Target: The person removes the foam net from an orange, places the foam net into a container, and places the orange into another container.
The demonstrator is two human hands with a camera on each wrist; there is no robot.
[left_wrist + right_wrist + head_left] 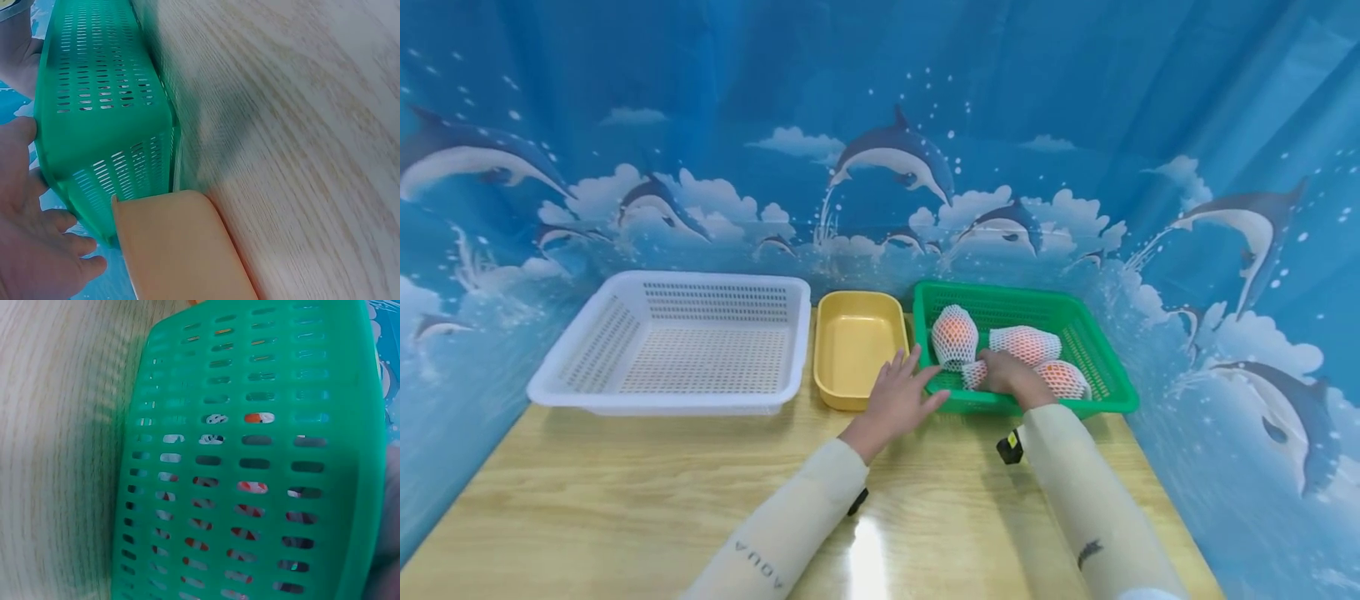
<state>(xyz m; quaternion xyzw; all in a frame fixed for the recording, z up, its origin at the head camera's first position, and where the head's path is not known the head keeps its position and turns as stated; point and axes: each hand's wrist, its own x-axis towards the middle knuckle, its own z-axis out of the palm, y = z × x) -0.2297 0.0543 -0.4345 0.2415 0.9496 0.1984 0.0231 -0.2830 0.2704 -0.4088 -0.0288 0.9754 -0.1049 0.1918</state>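
Inside the green basket (1108, 367) lie several red-orange, rounded fruits in white foam nets, one netted fruit (955, 336) at the left and another netted fruit (1026, 343) behind my right hand. My right hand (1017, 379) reaches over the near rim, its fingers curled down on a smaller-looking netted fruit (974, 375); the fingertips are hidden. My left hand (895, 402) hovers with spread fingers by the basket's left near corner and the yellow tray (860, 398), holding nothing. In the left wrist view its fingers (59, 220) are extended beside the basket wall.
A large white basket (677, 404) stands at the left on the wooden table (647, 492), with the yellow tray between it and the green basket. A blue curtain (737, 92) with dolphins hangs close behind and on both sides.
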